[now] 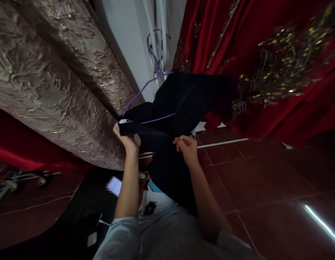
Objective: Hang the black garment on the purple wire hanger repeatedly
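Observation:
A dark, nearly black garment [180, 97] hangs on a purple wire hanger [142, 89] in front of me, its lower part draping towards my lap. My left hand [127, 140] grips the garment's edge at the left, with most of its fingers hidden behind the cloth. Just above that hand, a small white tag [124, 121] shows on the fabric. On the right, my right hand [187, 146] is closed, its fingertips pinching the edge of the same garment. The deep shadow hides the garment's exact kind.
Beige embossed fabric [61, 79] hangs at the left, and red cloth with gold sequins [265, 72] at the right. White poles [162, 32] stand behind the hanger. A lit phone [115, 186] lies on a black surface [83, 180] at lower left. Red tiles [248, 180] cover the floor.

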`<state>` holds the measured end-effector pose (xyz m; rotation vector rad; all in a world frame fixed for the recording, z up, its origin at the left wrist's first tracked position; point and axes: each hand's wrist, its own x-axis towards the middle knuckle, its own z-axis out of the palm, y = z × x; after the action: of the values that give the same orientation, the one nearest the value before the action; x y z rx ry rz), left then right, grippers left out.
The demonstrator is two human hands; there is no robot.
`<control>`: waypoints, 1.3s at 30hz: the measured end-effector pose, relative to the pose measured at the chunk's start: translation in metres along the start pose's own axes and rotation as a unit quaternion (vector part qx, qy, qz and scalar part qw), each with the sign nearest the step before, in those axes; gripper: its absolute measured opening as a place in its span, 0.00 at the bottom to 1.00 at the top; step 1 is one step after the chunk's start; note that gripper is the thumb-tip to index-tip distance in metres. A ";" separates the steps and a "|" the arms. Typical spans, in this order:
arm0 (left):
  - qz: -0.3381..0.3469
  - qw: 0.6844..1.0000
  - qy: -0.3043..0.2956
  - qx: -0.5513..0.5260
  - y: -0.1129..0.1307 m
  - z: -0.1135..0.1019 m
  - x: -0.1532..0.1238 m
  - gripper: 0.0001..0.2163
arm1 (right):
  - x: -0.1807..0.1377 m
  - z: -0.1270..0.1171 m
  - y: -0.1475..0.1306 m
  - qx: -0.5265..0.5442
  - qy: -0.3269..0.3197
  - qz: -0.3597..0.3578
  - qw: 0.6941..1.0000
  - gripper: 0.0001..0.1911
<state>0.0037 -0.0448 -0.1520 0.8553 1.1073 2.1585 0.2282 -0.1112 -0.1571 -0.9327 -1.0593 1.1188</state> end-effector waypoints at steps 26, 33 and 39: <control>0.188 0.897 -0.364 0.165 0.065 0.047 -0.091 0.20 | -0.027 0.013 -0.025 0.008 -0.203 0.026 0.979 0.30; 0.080 0.818 -0.552 0.142 0.048 0.037 -0.055 0.37 | 0.002 0.010 -0.063 -0.066 -0.271 0.027 0.960 0.15; 0.176 0.604 -0.666 0.400 0.039 0.001 -0.016 0.24 | 0.037 -0.023 -0.128 -0.204 -0.236 -0.046 0.949 0.04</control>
<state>0.0071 -0.0750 -0.1232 2.5907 0.9322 0.4490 0.2836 -0.1016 -0.0344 -0.9418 -1.7583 1.0912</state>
